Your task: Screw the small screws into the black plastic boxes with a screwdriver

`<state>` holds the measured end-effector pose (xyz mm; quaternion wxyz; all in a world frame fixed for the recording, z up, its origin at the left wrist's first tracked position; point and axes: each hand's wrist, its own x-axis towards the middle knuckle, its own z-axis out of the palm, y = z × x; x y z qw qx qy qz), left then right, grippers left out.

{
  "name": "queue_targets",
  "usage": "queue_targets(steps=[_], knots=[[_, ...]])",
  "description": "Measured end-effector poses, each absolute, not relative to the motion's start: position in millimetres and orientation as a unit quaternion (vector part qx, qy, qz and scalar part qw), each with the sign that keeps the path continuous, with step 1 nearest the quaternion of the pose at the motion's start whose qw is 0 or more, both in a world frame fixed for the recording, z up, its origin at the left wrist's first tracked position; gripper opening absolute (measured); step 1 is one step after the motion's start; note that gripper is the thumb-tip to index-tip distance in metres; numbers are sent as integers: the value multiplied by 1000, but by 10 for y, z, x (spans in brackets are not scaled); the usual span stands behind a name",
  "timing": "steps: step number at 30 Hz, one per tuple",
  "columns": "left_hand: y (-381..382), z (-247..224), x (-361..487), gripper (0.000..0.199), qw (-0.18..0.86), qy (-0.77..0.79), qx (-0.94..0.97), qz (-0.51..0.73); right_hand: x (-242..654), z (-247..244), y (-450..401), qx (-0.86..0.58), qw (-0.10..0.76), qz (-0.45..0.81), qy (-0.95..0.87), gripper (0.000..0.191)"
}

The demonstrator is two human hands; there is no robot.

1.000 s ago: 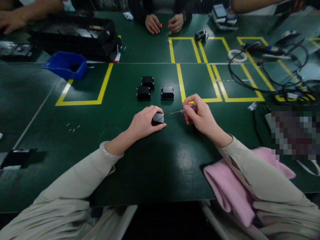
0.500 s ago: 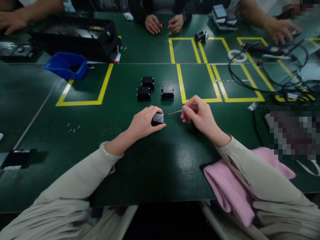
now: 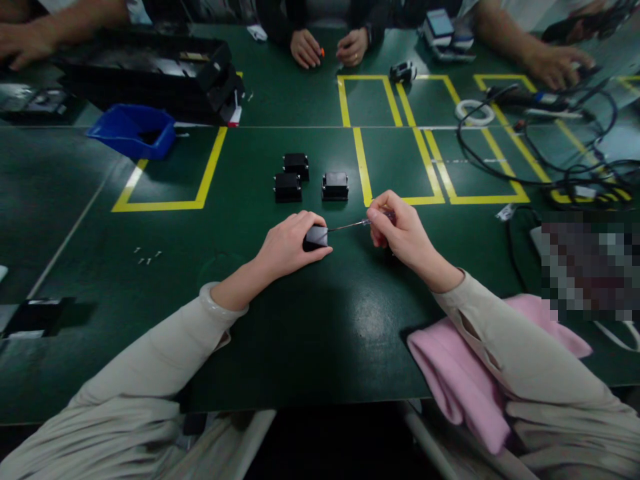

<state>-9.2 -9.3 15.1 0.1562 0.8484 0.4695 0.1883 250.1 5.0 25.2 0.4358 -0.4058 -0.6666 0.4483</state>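
My left hand [image 3: 291, 242] is closed around a small black box-shaped part [image 3: 317, 237] on the table, fingers over its far side and thumb along the near side. In my right hand [image 3: 395, 225] is a screwdriver [image 3: 350, 226], its handle pinched between thumb and fingers. Its thin metal shaft points left, and the tip meets the right end of the black part. Beyond my hands stand three similar black parts [image 3: 335, 186] with shiny screws at their sides. Several small screws [image 3: 148, 257] lie loose to the left of my left hand.
A blue bin [image 3: 133, 130] and stacked black trays [image 3: 150, 77] stand at the far left. Cables [image 3: 540, 167] coil at the right, near a pink cloth [image 3: 460, 367] under my right forearm. Across the green table, a co-worker's hands [image 3: 353, 48] rest; others work on both sides.
The fingers of my right hand have shifted slightly to the right on the screwdriver handle. My left hand and the black part stay put. A co-worker's hand at far right has moved a little.
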Motion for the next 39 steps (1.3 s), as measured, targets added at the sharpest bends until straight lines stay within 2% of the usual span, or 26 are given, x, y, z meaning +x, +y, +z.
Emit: queue_targets(steps=[7,18,26,31,39], knots=[[-91,152,-92,36,161,472,847,185,2491,229,38,-407,460,425,-665,28],[-94,158,-93,35,159,471,848,187,2495,267,29,-405,450,426,-673,25],[-93,165,-92,35,164,474,845,185,2489,257,28,-413,438,429,-673,33],[-89,161,-92,35,163,474,846,183,2487,263,22,-411,454,413,-675,23],[-85,158,-97,35,164,470,847,186,2485,247,18,-412,449,418,-674,25]])
